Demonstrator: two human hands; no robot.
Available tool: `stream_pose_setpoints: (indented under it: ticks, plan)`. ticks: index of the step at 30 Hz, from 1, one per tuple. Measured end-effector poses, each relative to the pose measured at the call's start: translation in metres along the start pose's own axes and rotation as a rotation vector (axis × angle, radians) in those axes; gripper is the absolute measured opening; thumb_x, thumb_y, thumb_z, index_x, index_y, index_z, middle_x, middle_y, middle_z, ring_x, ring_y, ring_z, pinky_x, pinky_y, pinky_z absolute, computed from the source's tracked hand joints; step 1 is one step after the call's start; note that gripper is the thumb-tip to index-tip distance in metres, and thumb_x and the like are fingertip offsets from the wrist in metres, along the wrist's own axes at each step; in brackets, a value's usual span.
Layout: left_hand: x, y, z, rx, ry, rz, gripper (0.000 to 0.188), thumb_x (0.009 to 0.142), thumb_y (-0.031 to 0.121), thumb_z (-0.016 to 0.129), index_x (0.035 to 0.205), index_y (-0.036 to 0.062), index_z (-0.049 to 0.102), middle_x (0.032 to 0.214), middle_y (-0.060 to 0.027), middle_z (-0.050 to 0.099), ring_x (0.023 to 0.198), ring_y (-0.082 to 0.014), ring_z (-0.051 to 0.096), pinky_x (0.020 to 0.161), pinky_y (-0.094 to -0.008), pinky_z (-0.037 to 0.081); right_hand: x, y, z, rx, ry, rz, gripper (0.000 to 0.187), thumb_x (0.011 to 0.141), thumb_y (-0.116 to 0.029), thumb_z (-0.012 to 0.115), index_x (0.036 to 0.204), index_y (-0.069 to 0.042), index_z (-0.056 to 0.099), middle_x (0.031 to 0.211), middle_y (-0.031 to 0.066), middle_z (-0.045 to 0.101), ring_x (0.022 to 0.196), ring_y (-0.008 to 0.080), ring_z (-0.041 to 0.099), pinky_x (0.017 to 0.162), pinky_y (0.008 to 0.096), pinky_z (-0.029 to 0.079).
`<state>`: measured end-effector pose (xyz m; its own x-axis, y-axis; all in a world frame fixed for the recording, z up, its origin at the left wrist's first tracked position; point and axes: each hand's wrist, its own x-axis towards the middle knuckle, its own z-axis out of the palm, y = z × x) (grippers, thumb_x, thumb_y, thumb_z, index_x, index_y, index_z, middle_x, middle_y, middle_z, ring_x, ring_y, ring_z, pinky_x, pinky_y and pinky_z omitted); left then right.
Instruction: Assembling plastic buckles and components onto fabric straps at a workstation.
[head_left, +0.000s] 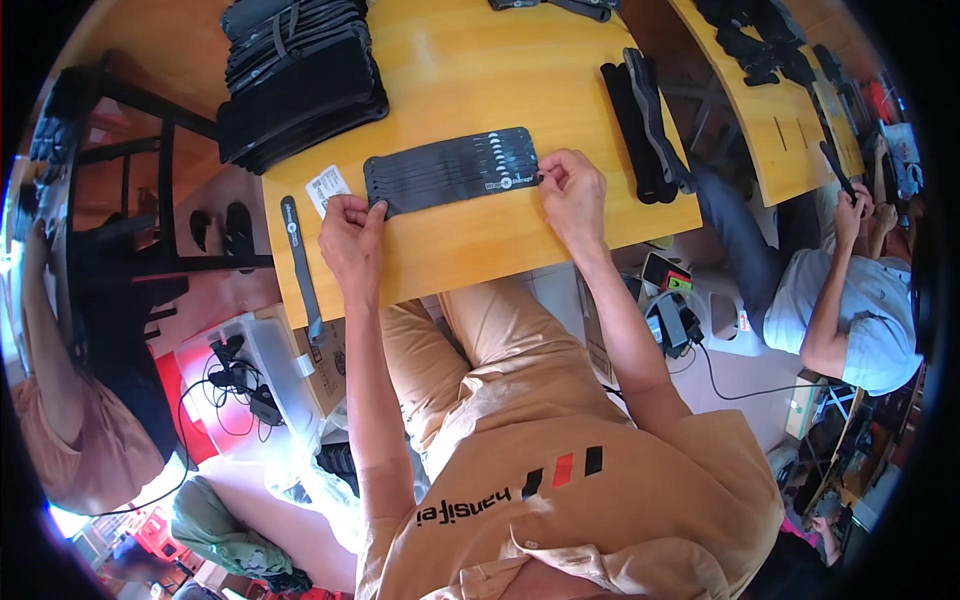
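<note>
Head view: left hand [350,235] and right hand [572,190], fingers pinching, grasp the ends of the black strap bundle [450,170] on the table [480,70].

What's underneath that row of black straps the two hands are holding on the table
The row of black straps lies flat on the wooden table, left hand and right hand at its ends. Anything between straps and tabletop is covered.
</note>
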<state>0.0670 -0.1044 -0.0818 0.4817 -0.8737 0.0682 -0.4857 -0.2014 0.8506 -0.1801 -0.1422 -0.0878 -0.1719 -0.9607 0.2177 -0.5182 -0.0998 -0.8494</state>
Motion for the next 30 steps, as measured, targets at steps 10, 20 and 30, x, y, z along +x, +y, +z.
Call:
stream_pose_setpoints:
  ticks: [10, 20, 30]
  plan:
    - [-0.036, 0.008, -0.006, 0.549, -0.103, 0.560, 0.057, 0.086, 0.027, 0.055, 0.132, -0.0013, 0.036, 0.137, -0.0184, 0.033, 0.126, -0.0290, 0.032, 0.102, -0.0465, 0.025, -0.022, -0.023, -0.010, -0.264, -0.042, -0.493, 0.019, 0.076, -0.001, 0.057, 0.095, 0.003, 0.060, 0.096, 0.0152, 0.056, 0.089, 0.0309, 0.053, 0.078, 0.0366, 0.044]
    - [-0.018, -0.014, -0.045, 0.364, 0.192, 0.442, 0.054, 0.082, 0.021, 0.060, 0.127, -0.0032, 0.041, 0.133, -0.0209, 0.038, 0.124, -0.0339, 0.036, 0.101, -0.0425, 0.030, -0.032, -0.017, -0.013, -0.280, -0.025, -0.541, 0.023, 0.076, -0.001, 0.059, 0.099, 0.002, 0.061, 0.102, 0.0161, 0.053, 0.095, 0.0323, 0.050, 0.082, 0.0382, 0.042]
    - [0.037, -0.093, -0.101, 0.123, 0.190, -0.050, 0.029, 0.070, 0.012, 0.069, 0.092, -0.0039, 0.060, 0.076, -0.0109, 0.060, 0.067, -0.0229, 0.058, 0.065, -0.0331, 0.046, -0.043, -0.013, -0.016, -0.212, -0.077, -0.469, 0.021, 0.075, 0.003, 0.058, 0.096, 0.001, 0.061, 0.095, 0.0137, 0.054, 0.089, 0.0302, 0.051, 0.077, 0.0362, 0.043]
